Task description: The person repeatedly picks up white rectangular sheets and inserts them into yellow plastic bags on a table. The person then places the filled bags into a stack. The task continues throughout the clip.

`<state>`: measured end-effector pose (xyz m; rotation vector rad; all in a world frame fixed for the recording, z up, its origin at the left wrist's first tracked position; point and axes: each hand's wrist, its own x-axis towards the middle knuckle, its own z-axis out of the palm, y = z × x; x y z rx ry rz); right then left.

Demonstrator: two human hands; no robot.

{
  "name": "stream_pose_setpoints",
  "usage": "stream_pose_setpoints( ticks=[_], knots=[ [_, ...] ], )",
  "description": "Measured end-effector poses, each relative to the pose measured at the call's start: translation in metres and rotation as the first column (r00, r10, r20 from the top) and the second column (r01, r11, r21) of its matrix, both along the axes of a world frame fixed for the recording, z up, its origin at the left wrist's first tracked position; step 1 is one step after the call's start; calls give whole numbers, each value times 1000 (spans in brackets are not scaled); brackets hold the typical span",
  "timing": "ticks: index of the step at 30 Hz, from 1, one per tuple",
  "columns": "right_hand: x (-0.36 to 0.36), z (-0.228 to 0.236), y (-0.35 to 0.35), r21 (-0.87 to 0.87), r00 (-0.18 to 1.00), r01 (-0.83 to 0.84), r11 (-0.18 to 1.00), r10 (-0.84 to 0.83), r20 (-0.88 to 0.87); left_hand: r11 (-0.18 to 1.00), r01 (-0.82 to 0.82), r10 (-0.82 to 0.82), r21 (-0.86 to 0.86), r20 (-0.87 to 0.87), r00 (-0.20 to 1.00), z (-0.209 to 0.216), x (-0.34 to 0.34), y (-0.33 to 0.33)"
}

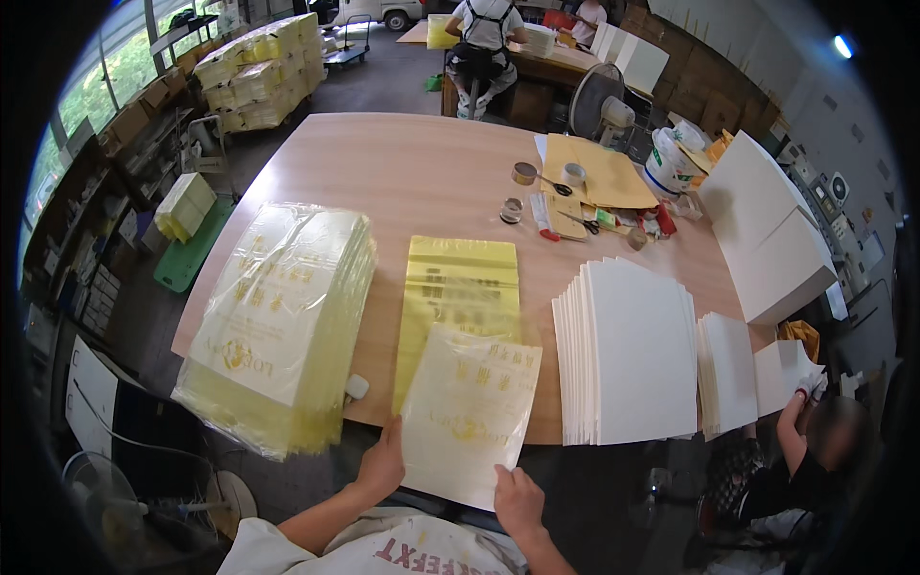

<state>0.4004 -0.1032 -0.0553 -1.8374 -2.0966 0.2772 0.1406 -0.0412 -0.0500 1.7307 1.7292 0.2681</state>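
Note:
Both my hands hold a clear plastic bag [470, 422] with yellow printing and a white sheet inside it, at the near edge of the table. My left hand [383, 462] grips its left side, fingers closed. At its lower right corner, my right hand [519, 498] pinches the edge. The far part of this bag overlaps a flat yellow plastic bag [460, 264] lying on the table. To the left is a tall pile of similar filled bags [278, 307]. A stack of white boards [644, 355] stands to the right.
The wooden table [402, 158] bears tape rolls [524, 173], scissors [556, 186] and brown envelopes [604, 168] at its far right. A smaller white stack [728, 369] sits beside a co-worker's gloved hand [813, 385]. A floor fan [101, 494] stands at lower left.

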Motion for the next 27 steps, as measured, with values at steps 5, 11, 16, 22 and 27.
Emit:
stream_pose_setpoints(
  ticks=[5, 11, 16, 22, 27],
  knots=[
    [-17, 19, -52, -83, 995, -58, 995, 51, -88, 992, -78, 110, -97, 393, 913, 4, -25, -69],
    [-3, 34, -110, -505, 942, -70, 860, -110, -318, 956, 110, 2, -273, 379, 925, 23, -38, -118],
    [30, 3, -100, -615, 715, -82, 784, -384, -585, 999, 35, -26, -13, 423, 906, 39, -28, -82],
    [20, -86, -22, -189, -556, -787, 587, -808, -193, 832, -57, -234, 552, 442, 866, 94, -30, -7],
    [-137, 13, 91, -498, -256, -621, 606, -757, -601, 298, -168, 137, 939, 132, 982, 181, -124, -10]
  ],
)
